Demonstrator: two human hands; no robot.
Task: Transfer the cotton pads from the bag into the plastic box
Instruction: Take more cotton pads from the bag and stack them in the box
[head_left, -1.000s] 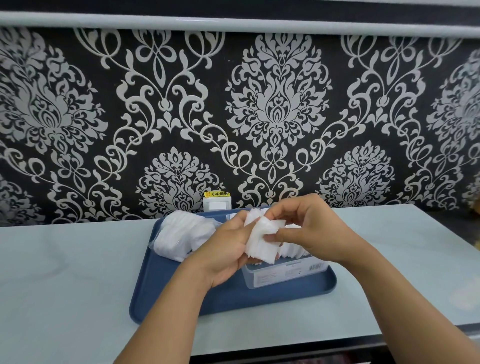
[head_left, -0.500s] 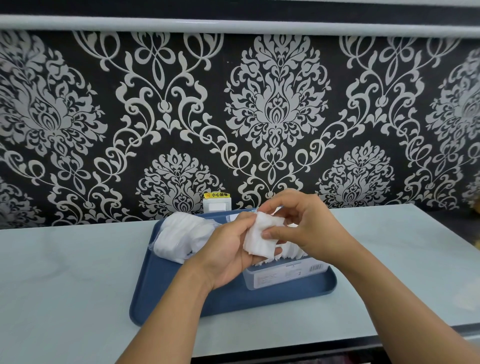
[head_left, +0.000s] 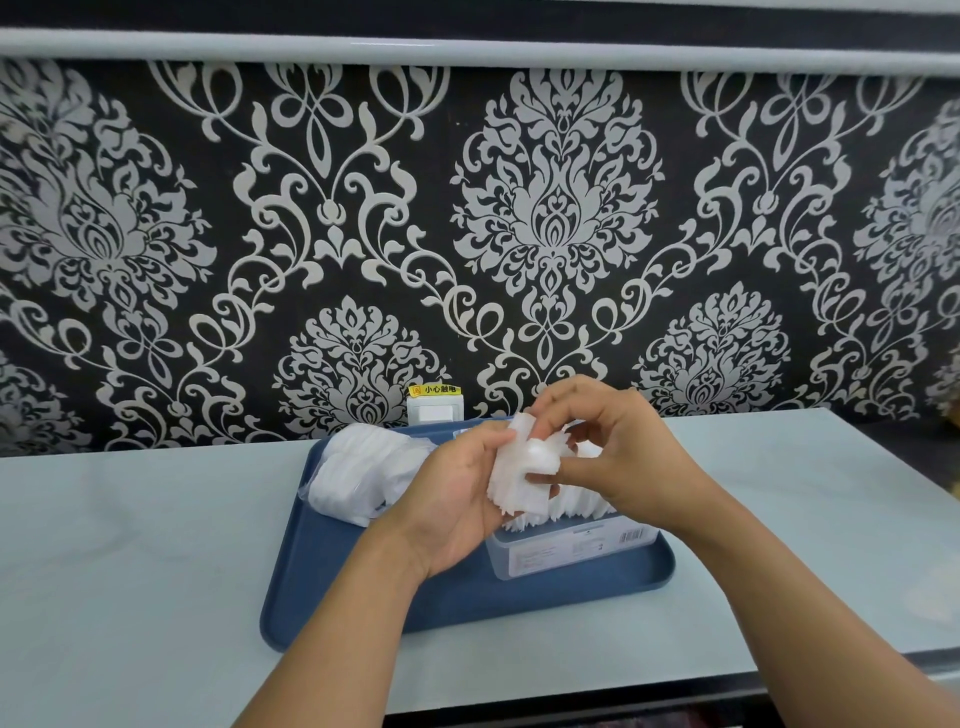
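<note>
A stack of white cotton pads (head_left: 524, 473) is held between both hands above the clear plastic box (head_left: 566, 551). My left hand (head_left: 452, 499) cups the stack from the left and below. My right hand (head_left: 613, 457) pinches its top and right side with thumb and fingers. The box stands on the right of a blue tray (head_left: 467, 597), and more white pads stand on edge inside it, partly hidden by my hands. The clear bag of cotton pads (head_left: 363, 473) lies on the tray's far left corner.
The tray sits on a pale blue table (head_left: 130, 545) against a black wall with a silver floral pattern. A white wall socket (head_left: 434, 408) with a yellow label is just behind the tray. The table's front edge (head_left: 571, 712) runs near the bottom.
Both hands have kept hold of the stack and shifted slightly; my right fingers have moved over its top and the stack has tilted a little.
</note>
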